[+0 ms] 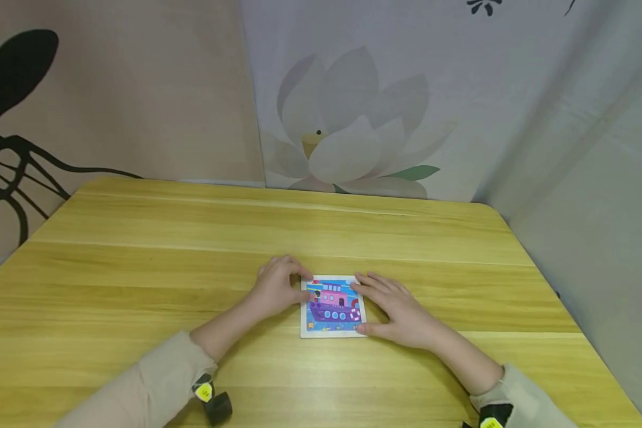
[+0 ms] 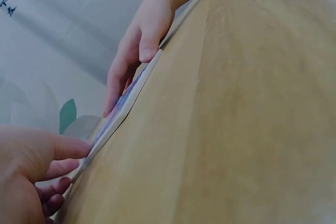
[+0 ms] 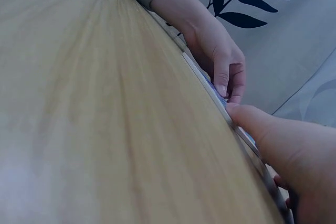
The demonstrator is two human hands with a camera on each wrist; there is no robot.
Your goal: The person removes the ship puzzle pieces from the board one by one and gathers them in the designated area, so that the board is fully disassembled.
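Note:
A square picture board (image 1: 333, 334) with a white border lies on the wooden table. It shows a purple and pink ship on blue water; whether it is a jigsaw puzzle I cannot tell. My left hand (image 1: 277, 288) is at its left side, thumb on the left edge and forefinger at the upper left corner. On the opposite side, my right hand (image 1: 401, 312) touches the board with spread fingers near the upper right corner and its thumb near the lower right. From the left wrist view, the board (image 2: 118, 116) appears edge-on as a thin slab between both hands.
The yellowish wooden table (image 1: 166, 267) spreads around the board on every side. Behind it hangs a pale cloth (image 1: 192, 89) with a lotus print (image 1: 348, 142) and dark plant motifs. A black wrist device (image 1: 217, 407) sits by the left sleeve.

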